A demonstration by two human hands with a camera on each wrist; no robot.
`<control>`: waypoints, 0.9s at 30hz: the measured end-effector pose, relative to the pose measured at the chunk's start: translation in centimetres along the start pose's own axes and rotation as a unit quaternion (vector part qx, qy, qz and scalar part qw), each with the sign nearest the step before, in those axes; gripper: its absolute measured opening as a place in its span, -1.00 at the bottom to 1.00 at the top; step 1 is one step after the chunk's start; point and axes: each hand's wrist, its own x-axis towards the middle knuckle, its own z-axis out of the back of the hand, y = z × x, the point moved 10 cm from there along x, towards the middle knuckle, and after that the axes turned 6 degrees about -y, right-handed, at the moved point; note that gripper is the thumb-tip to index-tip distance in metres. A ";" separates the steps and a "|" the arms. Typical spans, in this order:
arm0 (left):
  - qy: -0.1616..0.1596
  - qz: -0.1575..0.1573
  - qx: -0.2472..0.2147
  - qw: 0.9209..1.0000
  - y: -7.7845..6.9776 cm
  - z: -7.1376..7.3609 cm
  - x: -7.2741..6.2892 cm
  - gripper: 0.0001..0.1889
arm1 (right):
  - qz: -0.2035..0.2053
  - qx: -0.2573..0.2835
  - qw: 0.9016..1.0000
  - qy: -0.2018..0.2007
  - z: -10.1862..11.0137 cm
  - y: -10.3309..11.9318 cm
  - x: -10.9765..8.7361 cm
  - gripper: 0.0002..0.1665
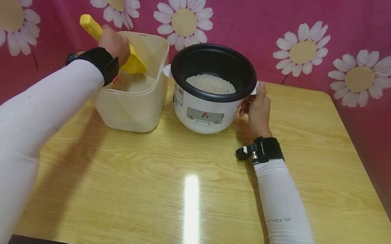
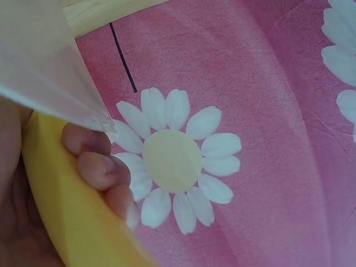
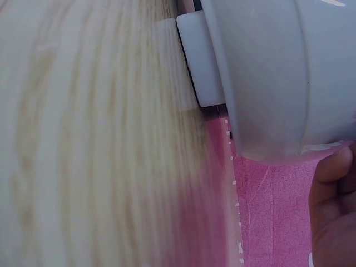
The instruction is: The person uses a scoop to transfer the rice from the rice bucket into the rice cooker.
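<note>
My left hand (image 1: pixel 115 46) grips the handle of a yellow scoop (image 1: pixel 134 62); in the left wrist view, fingers (image 2: pixel 97 169) curl round the yellow handle. The scoop's blade points down into a translucent rice bin (image 1: pixel 130 111), at the rice (image 1: pixel 136 83) inside. To the bin's right stands a white rice cooker (image 1: pixel 203 117) without a lid, its black inner wall showing and white rice (image 1: pixel 211 84) at the bottom. My right hand (image 1: pixel 260 111) holds the cooker at its right side handle (image 1: pixel 255 89). The right wrist view shows the thumb against the cooker's side (image 3: pixel 267 83).
Both vessels stand on a wood-grain table (image 1: pixel 152 197), near its back edge. A pink cloth with daisies (image 1: pixel 242 19) hangs behind and beside the table. A bright light reflection (image 1: pixel 190 217) lies on the tabletop.
</note>
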 end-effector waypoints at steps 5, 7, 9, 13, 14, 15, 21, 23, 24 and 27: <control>0.013 -0.004 -0.026 1.000 -0.3 -0.4 0.1 -0.57 | 0.002 0.004 1.000 -0.002 0.0 -0.1 0.0 -0.26; 0.022 -0.005 -0.036 0.999 -0.4 -0.5 0.1 -0.59 | 0.003 0.005 1.000 -0.003 0.0 -0.1 0.0 -0.26; 0.028 -0.010 -0.034 0.999 -0.6 -0.7 0.0 -0.58 | 0.007 0.007 1.000 -0.004 -0.1 -0.1 0.0 -0.24; 0.031 -0.026 -0.021 0.999 -0.9 -0.7 -0.1 -0.56 | 0.017 0.009 1.000 -0.002 -0.1 0.1 -0.1 -0.23; 0.031 -0.031 -0.023 0.999 -1.0 -0.7 -0.1 -0.57 | 0.019 0.010 1.000 0.000 -0.1 0.2 0.0 -0.23; 0.031 -0.034 -0.027 0.999 -1.1 -0.7 -0.1 -0.60 | 0.019 0.010 1.000 0.001 -0.2 0.2 -0.1 -0.23; 0.025 -0.052 -0.036 0.998 -1.5 -0.6 -0.1 -0.64 | 0.017 0.012 1.000 -0.001 -0.2 0.2 -0.1 -0.24; 0.024 -0.056 -0.029 0.998 -1.5 -0.5 -0.2 -0.62 | 0.017 0.010 1.000 -0.001 -0.2 0.2 -0.1 -0.24; 0.023 -0.057 -0.028 0.998 -1.5 -0.5 -0.2 -0.62 | 0.016 0.007 1.000 -0.002 -0.2 0.1 -0.1 -0.24; 0.026 -0.066 -0.018 0.997 -1.6 -0.4 -0.3 -0.60 | 0.019 -0.001 1.000 -0.006 0.0 0.1 0.1 -0.24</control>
